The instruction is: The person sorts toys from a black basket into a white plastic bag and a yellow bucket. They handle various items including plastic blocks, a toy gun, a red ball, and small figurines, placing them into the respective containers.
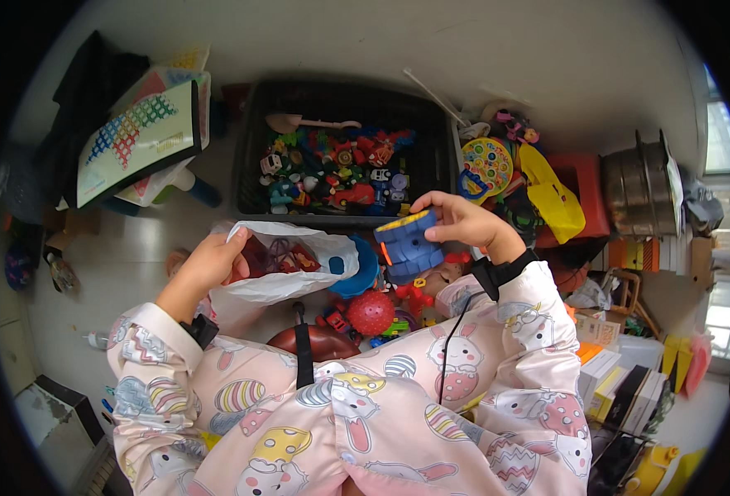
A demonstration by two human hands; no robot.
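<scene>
My left hand (219, 257) grips the rim of a white plastic bag (278, 288) whose mouth gapes, showing red and purple items inside. In my right hand (464, 224) is a blue plastic toy (407, 245) with a yellow face and an orange strip, held by its right side above the floor. A blue round plastic piece (365, 270) lies between the bag and that toy. Below them are a red spiky ball (371, 313) and several small toys. Beyond my hands stands a black plastic crate (340, 219) with many small toy vehicles, figures and a pink toy shovel (287, 123).
Boxed board games (144, 139) are stacked at the left. Right of the crate are a yellow fishing-game toy (487, 167), a yellow bag (551, 192) and a red plastic stool (579, 192). A metal pot (641, 186) and boxes (613, 384) stand farther right.
</scene>
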